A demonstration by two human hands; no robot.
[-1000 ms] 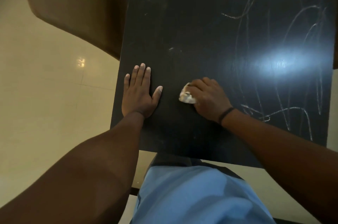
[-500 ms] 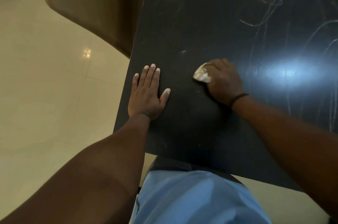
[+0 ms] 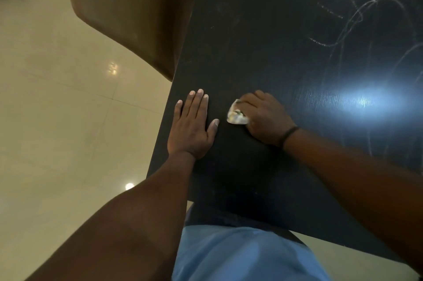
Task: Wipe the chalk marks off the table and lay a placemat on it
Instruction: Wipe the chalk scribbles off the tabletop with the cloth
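Over at the left of the frame it's just cream tiled floor (image 3: 68,120) and a brown chair (image 3: 128,12) tucked against the counter (image 3: 251,40). My left hand (image 3: 191,127) lies flat near the counter's left edge, fingers straight and close together, thumb out. Just right of it my right hand (image 3: 265,115) has its fingers curled round a crumpled white wipe (image 3: 237,114), pressed on the dark top. So we're mid-wipe, I'd say. Chalk marks (image 3: 357,19) fill the upper right, so next I'd sweep that way. No placemat in view.
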